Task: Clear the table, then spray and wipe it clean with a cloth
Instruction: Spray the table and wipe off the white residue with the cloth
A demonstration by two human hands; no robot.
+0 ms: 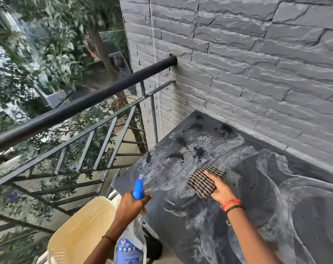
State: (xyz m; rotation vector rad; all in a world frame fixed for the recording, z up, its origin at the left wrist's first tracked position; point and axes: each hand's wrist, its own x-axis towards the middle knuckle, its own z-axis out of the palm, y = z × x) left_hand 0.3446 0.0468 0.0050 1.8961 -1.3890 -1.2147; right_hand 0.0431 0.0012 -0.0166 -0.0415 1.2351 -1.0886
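Biggest thing in your view is the wall (257,63), grey cladding shaped like rough split-stone bricks. Butted against it is the worktop (266,187), a flat dark slab covered in chalky, swirly wipe streaks, with black wet speckles near the far corner. To the left runs a round black metal railing (85,107) with thin flat bars under it. Bottom left there's a cream plastic chair (81,229), smooth curved back.

Your left hand (131,204) is wrapped round the neck of the spray bottle (138,189), which has a clear body, a blue trigger head and a printed label. It's held up by the worktop's near left edge, nozzle aimed at the slab. The cloth (200,181), a folded brown-and-black check weave, lies on the worktop right of the bottle. Your right hand (219,187) lies flat on its near end, fingers stretched out, pressing it down. There are red thread and dark bead bracelets (231,204) on that wrist.
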